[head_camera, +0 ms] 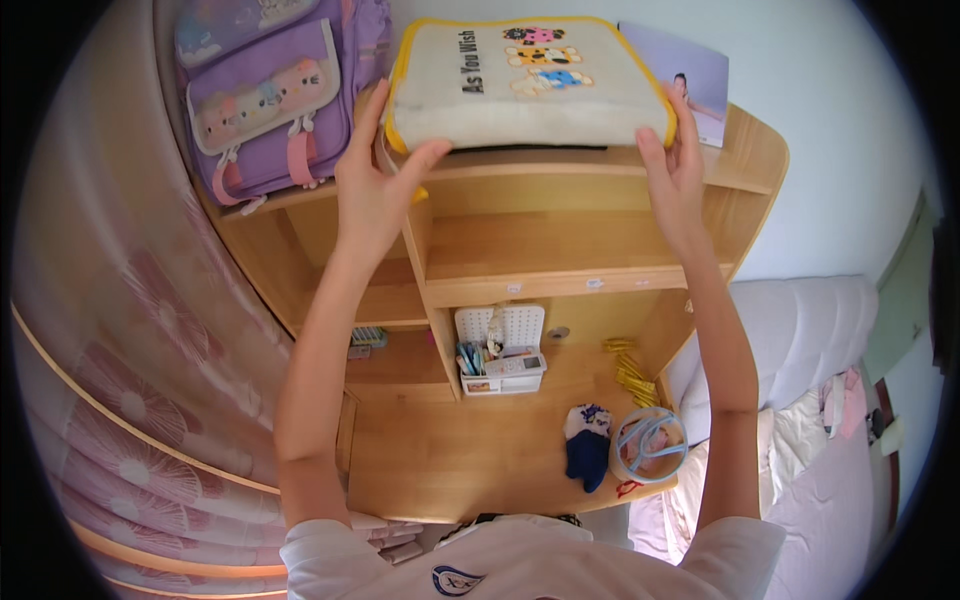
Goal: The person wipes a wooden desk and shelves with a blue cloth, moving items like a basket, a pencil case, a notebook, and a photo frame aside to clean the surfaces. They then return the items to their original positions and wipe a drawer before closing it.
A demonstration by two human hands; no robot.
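A cream fabric case (442, 112) with yellow piping, printed writing and cartoon animals is at the top of the wooden desk hutch (525, 285). My left hand (379, 180) grips its left front corner, thumb along the front edge. On the opposite side, my right hand (671, 169) holds the right front corner. Whether the case's underside rests on the top board or hangs just above it, I cannot tell. A purple backpack (319, 97) with a cartoon front panel stands close to my left hand. Behind the case's right side, a lilac picture panel (709, 71) leans on the wall.
Below are the desktop (450, 457), a white pegboard organizer (501, 375) with pens and a remote, yellow packets (634, 379), socks (589, 450) and a round clear container (650, 446). Curtains (150, 375) hang at left; a bed (817, 480) lies at right.
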